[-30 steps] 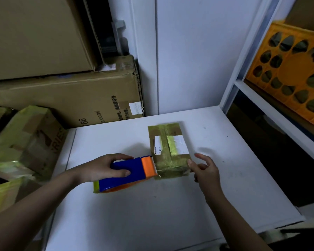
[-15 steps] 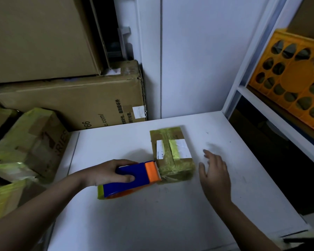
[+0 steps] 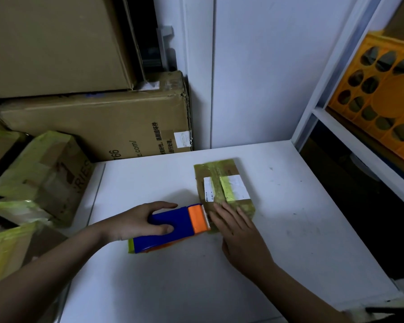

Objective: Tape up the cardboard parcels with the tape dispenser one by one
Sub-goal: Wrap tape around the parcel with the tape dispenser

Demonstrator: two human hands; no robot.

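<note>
Lying at centre of the white tabletop [image 3: 149, 287], toward one o'clock: the small flat brown cardboard parcel [image 3: 222, 185], already crossed with yellowish tape. Sitting at nine and ten o'clock: bigger tape-wrapped cardboard boxes [image 3: 40, 173], looking finished. Gripping the blue-and-orange plastic tape dispenser [image 3: 170, 226], its toothed edge meeting the parcel's near left corner: left hand [image 3: 138, 223], fingers curled round the body. Pressing flat on the parcel's near end, fingers straight and together: right hand [image 3: 239, 231]. Probably smoothing and cutting this strip, nearing this parcel's finish; remaining parcels impossible to count.
</note>
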